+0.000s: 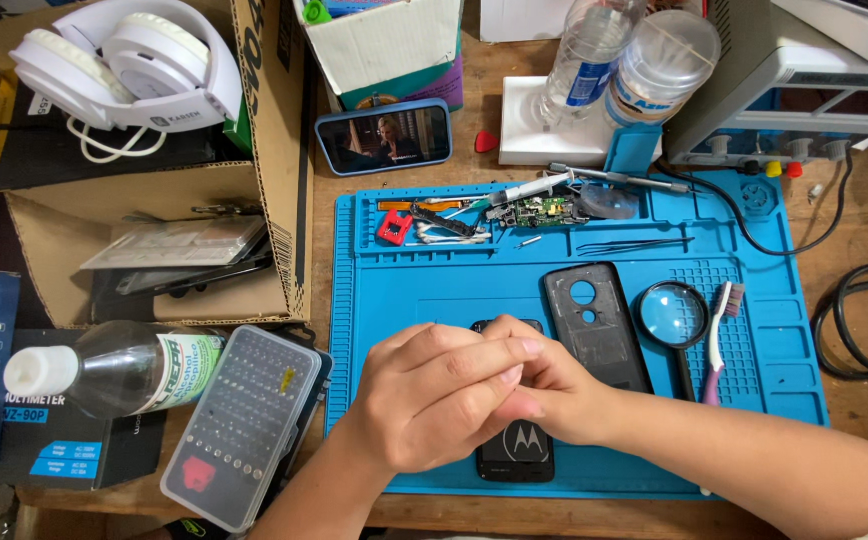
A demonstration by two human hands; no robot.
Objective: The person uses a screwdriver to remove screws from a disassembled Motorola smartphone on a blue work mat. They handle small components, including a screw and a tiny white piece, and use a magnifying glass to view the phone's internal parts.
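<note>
**Both hands stacked over a dark phone at the mat's near edge**

A dark phone (516,445) is seen lying on the blue repair mat (434,290), close to the mat's near edge and a little left of its middle. Its long axis runs from the near edge toward the far edge; the lower end, with a pale round emblem, is pointed at the near edge, while the upper end is hidden under the hands.

The phone is covered directly from above by both hands, so no sideways reach is needed. The left hand (434,400) is laid on top, fingers curled and pointed right; the right hand (554,390) is tucked beneath it, nearer the phone. The 2 hands are pressed together. Whether the phone is actually gripped by either cannot be told, since the contact is hidden.

Just right of the phone, a detached grey back cover (594,325) with 2 round openings is laid parallel to it. Further right, a magnifying glass (674,318) and a toothbrush (722,335) are placed side by side. At the mat's far edge, a small circuit board (544,210), tweezers (634,245) and a red clip (394,228) are kept. Off the mat's left edge, a case of screwdriver bits (244,425) and a clear bottle (119,368) are set on the worktop.
</note>
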